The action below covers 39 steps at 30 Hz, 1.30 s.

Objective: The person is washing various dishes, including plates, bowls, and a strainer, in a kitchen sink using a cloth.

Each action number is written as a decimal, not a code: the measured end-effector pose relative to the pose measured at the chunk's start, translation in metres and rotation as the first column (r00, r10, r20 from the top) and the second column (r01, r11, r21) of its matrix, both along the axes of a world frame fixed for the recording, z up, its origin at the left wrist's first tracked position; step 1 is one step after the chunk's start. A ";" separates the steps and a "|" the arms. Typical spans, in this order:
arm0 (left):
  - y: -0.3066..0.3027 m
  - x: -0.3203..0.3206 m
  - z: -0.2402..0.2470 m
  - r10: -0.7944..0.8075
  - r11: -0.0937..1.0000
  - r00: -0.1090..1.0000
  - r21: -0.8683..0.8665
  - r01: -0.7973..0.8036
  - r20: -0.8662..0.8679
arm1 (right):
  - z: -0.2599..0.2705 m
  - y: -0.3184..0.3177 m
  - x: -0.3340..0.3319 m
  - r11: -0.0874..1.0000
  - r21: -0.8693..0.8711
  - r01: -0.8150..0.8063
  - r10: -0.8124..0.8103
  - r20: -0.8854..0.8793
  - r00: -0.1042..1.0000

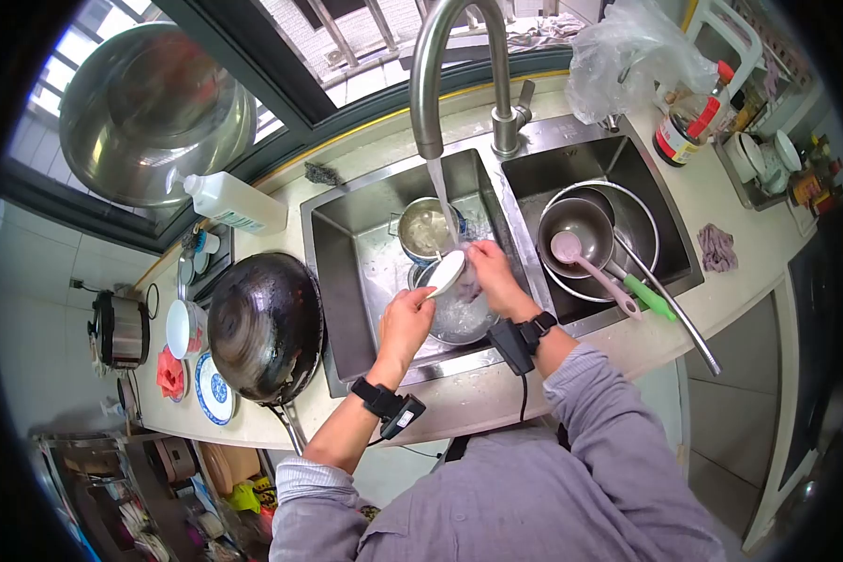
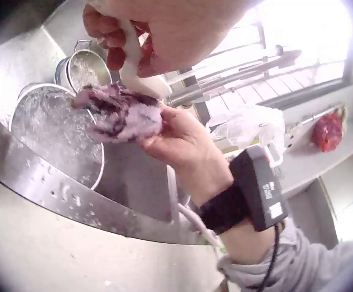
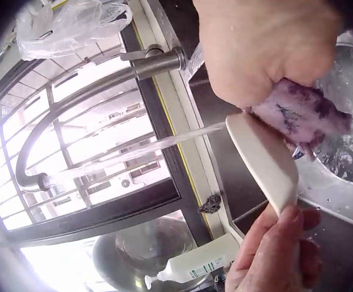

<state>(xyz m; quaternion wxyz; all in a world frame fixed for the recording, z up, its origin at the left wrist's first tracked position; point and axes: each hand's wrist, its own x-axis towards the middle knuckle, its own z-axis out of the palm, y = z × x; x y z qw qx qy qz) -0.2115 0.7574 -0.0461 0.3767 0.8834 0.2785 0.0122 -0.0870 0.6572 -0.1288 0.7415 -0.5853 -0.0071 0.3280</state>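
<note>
My left hand (image 1: 406,323) grips a white spoon (image 3: 264,158) by its handle, with the broad head pointing away over the left sink basin. A wet purple cloth (image 2: 124,115) is bunched in my right hand (image 1: 496,278), right at the spoon's head. Water (image 1: 437,187) runs from the tap (image 1: 428,122) close by the spoon and cloth. Below the hands, a metal bowl (image 2: 97,164) full of rippling water stands in the basin. Beyond it is a small metal pot (image 1: 405,229) with water in it.
In the right basin, a saucepan (image 1: 557,220) and a pink ladle (image 1: 595,272) rest in a round pan. An upturned wok (image 1: 258,328) sits left of the sink, beside a white bottle (image 1: 244,206). A second cloth (image 1: 717,248) lies on the right counter.
</note>
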 end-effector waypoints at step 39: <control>-0.024 0.014 -0.012 -0.149 0.940 0.988 0.316 0.127 0.049 | -0.008 -0.008 -0.001 0.798 -0.594 0.099 0.102 0.296 0.950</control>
